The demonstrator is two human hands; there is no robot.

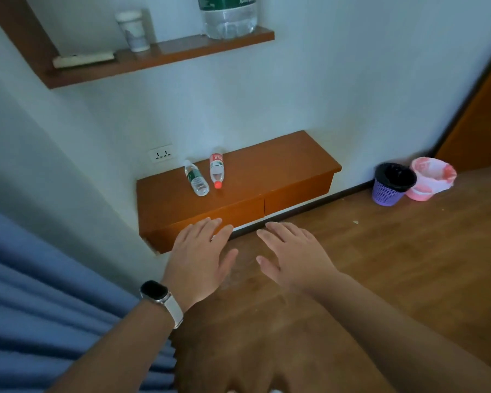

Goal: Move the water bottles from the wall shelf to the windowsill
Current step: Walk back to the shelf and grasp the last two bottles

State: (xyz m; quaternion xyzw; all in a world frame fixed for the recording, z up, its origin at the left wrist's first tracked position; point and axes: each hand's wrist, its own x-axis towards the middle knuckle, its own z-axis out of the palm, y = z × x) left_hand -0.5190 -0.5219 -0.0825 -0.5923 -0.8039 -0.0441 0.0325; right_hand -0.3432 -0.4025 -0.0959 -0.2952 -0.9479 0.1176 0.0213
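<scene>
Left hand and right hand, both empty with fingers flat and apart, hover before the front edge of the low orange-brown wooden wall shelf. On its left half lie a clear green-labelled plastic bottle and a clear red-capped plastic bottle. Both are on their sides, so a nudge may roll them off. A large clear bottle stands on the upper wooden shelf. Wood floor; blue curtain; windowsill unseen.

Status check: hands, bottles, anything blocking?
Left hand and right hand open, empty, near the shelf front. Green-label bottle and red-cap bottle lying on it, untouched. Nothing between hands and bottles.
</scene>
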